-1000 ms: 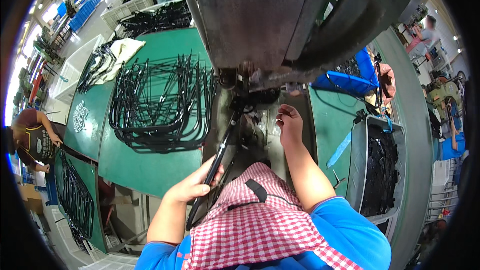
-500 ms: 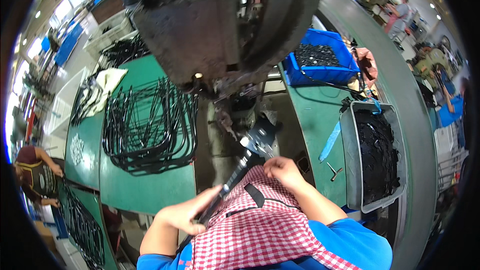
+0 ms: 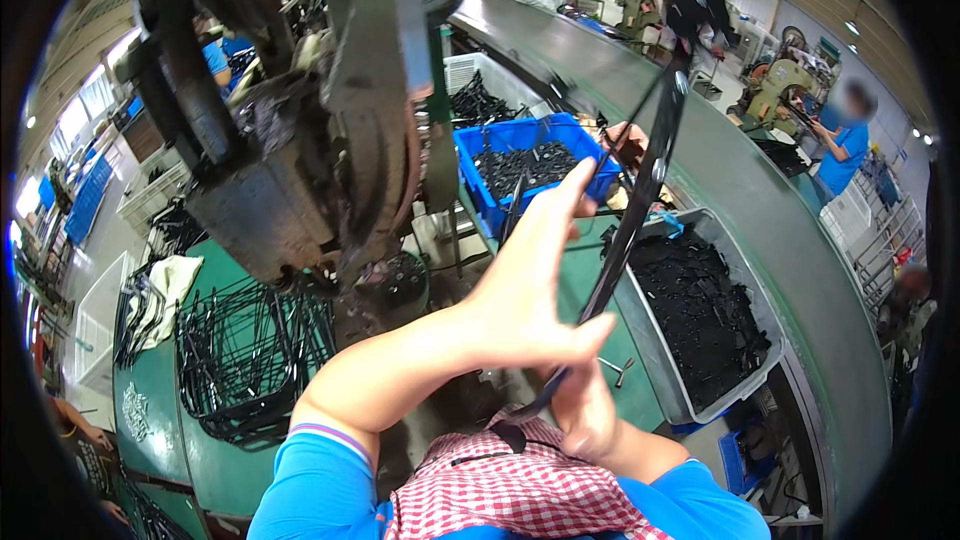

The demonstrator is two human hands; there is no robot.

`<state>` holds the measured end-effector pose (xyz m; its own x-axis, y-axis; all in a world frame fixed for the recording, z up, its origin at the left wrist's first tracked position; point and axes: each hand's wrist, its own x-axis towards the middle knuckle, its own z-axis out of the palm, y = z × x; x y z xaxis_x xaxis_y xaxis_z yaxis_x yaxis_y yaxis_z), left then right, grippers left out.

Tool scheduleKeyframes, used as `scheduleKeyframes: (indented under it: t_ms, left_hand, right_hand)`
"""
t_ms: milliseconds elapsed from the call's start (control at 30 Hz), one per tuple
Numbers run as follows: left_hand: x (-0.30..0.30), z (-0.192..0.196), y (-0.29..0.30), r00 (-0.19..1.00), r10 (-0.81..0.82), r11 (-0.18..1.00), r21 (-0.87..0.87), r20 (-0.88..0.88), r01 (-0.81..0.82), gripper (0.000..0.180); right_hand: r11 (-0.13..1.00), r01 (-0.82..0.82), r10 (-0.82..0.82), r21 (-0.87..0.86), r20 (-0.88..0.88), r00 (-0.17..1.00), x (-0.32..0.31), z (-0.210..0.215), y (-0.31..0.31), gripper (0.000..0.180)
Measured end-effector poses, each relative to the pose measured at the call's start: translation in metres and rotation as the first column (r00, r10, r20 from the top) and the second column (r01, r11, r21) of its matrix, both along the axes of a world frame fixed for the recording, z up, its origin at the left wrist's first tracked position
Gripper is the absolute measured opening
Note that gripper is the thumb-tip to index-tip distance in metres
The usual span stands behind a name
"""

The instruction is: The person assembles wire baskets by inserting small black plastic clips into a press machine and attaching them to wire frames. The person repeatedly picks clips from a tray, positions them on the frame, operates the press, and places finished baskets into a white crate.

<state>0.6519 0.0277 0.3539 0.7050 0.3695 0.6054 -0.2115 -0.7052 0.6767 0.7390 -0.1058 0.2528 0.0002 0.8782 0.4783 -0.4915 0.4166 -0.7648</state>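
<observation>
A long black metal tube frame [image 3: 640, 190] stands up at a slant in front of me, with a dark plate at its upper end; it is smeared by motion. Low down by my apron, my right hand [image 3: 585, 410] is closed round the frame's lower end, though part of the grip is hidden behind my left hand. My left hand [image 3: 535, 270] reaches across beside the frame, its fingers stretched out and the thumb spread; the palm lies close to the tube, and I cannot tell whether it touches.
A greasy machine [image 3: 290, 170] stands ahead. Black wire frames [image 3: 250, 360] are stacked on the green table [image 3: 235, 475] at left. To the right are a blue bin [image 3: 480, 195] of small black parts, a grey tub [image 3: 690, 410] of black pieces, a T-handled tool [image 3: 622, 372] and a conveyor [image 3: 800, 270].
The frame has come away from the machine and swung up to the right. My left hand has crossed over and spread; my right hand has dropped to the frame's lower end. The view has turned right.
</observation>
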Motion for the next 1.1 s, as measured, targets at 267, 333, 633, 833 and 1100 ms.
scheduleKeyframes:
  t_ms: [267, 333, 633, 833, 1100]
  left_hand:
    - [0.094, -0.043, 0.069, 0.901, 0.324, 0.926, 0.097, 0.287, -0.364, 0.101]
    - [0.088, -0.108, 0.126, 0.813, 0.579, 0.801, -0.229, 0.060, -0.553, 0.092]
    - [0.105, -0.216, 0.202, 0.862, 0.506, 0.563, -0.763, 0.013, -0.319, 0.037]
    - [0.133, -0.288, 0.297, 0.830, 0.493, 0.724, -0.408, -0.259, -0.557, 0.028]
    - [0.125, -0.257, 0.255, 0.647, 0.551, 0.640, -0.231, -0.527, -0.733, 0.078]
  right_hand:
    - [0.686, 0.630, -0.635, 0.365, -0.123, 0.763, 0.138, -0.001, 0.017, 0.043]
    - [0.750, 0.533, -0.507, 0.392, -0.178, 0.844, 0.185, -0.001, 0.021, 0.044]
    - [0.324, 0.860, -0.923, -0.395, 0.067, 0.378, 0.353, -0.089, 0.214, 0.029]
    - [0.094, 0.992, -0.773, -0.090, 0.621, 0.130, 0.447, -0.223, 0.315, 0.027]
    - [0.144, 0.987, -0.342, 0.077, 0.940, -0.023, 0.432, -0.235, 0.313, 0.048]
